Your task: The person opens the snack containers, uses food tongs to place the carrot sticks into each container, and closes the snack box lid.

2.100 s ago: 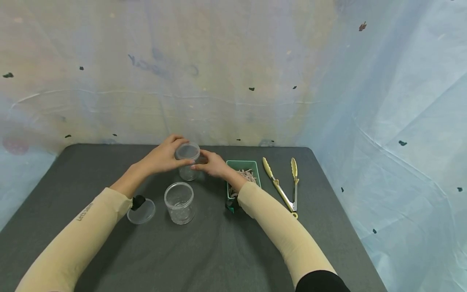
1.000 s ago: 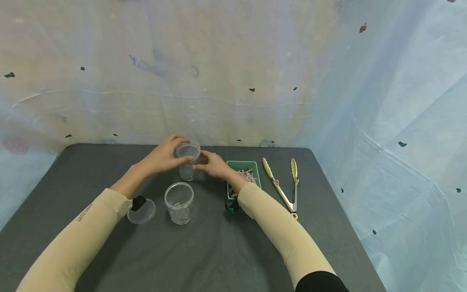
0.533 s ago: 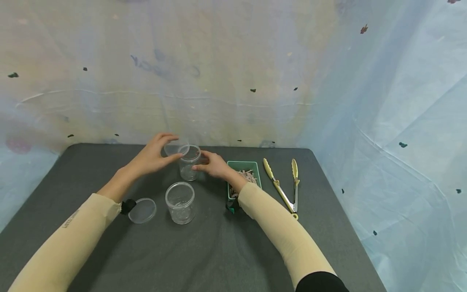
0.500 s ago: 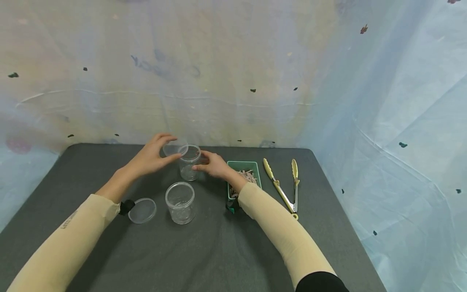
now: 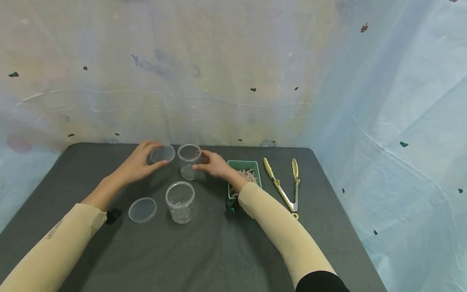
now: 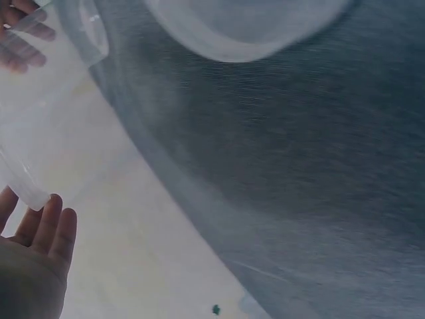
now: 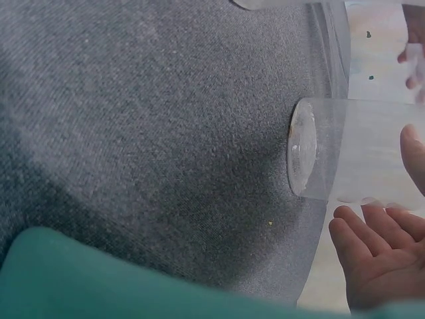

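Observation:
In the head view my left hand (image 5: 140, 165) holds a clear round lid (image 5: 162, 154) by its edge, thumb on the near side and fingers on the far side, just left of the farther jar. My right hand (image 5: 214, 164) holds that clear, lidless plastic jar (image 5: 189, 162) from its right side; the jar stands upright. In the right wrist view the thumb and fingers are around the jar wall (image 7: 358, 149). A second lidless clear jar (image 5: 180, 202) stands nearer, with a second clear lid (image 5: 142, 210) lying flat to its left.
A green tray (image 5: 242, 165) of shredded brownish paper (image 5: 246, 175) sits under the right forearm. Tongs (image 5: 284, 188) with yellow tips lie spread open to its right. The dark table (image 5: 219, 251) ends at a pale sheet (image 5: 219, 81) behind.
The left hand has lifted the lid off the farther jar and carried it left and lower. The right hand has stayed on the jar. The other things have not moved.

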{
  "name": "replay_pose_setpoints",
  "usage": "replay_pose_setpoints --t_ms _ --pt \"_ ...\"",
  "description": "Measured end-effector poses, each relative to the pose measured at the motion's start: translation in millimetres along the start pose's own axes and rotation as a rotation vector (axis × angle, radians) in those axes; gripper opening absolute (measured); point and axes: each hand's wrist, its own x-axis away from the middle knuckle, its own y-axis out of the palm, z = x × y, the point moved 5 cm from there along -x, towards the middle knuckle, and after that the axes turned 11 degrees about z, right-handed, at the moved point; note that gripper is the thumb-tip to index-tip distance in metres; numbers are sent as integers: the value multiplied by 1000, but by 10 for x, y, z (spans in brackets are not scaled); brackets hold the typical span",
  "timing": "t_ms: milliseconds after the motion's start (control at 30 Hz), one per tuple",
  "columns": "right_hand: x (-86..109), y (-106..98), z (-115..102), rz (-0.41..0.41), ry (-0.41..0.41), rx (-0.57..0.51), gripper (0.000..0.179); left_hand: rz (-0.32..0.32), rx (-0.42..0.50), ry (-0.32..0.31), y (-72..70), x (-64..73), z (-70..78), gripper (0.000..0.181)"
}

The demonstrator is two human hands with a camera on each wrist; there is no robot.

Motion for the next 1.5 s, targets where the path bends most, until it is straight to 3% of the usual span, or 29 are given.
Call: replay_pose_setpoints --t_ms 533,733,1067,1233,1500 --pt "31 6 -16 7 4 11 71 -225 -161 1 227 250 -328 77" --pt "46 18 -14 8 18 27 74 -252 -182 10 272 284 -412 75" --pt "89 -6 -59 -8 19 57 83 -312 -177 13 309 322 -398 81" --pt "104 -76 -137 10 15 38 84 -304 -159 13 246 323 -354 87" --pt "263 -275 -287 59 -9 -8 78 -215 -139 32 62 361 -207 84"
